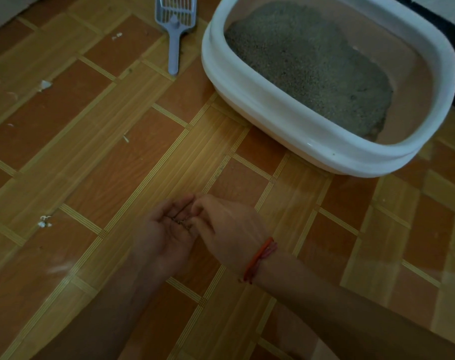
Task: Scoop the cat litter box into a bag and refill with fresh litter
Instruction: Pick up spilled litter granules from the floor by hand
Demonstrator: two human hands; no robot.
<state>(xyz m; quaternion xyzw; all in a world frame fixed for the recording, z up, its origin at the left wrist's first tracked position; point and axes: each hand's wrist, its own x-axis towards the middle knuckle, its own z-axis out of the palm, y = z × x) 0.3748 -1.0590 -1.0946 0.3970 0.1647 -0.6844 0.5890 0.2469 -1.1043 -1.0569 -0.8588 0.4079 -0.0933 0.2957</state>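
Observation:
A white-rimmed litter box point(249, 100) stands on the floor at the upper right, with grey litter point(309, 63) heaped in its pink interior. A grey slotted scoop point(175, 27) lies on the floor to its left, handle toward me. Low in the middle, my left hand point(166, 235) is cupped palm up with a few loose litter grains point(181, 220) in it. My right hand point(226, 229), with a red string band on the wrist, rests against it, its fingertips pinched at the grains in the left palm.
The floor is wood-pattern tile point(117, 165) with small white scraps point(45, 222) scattered on the left. A pale wall base point(3, 11) runs along the upper left corner. A dark strip point(452, 35) lies behind the box at the upper right.

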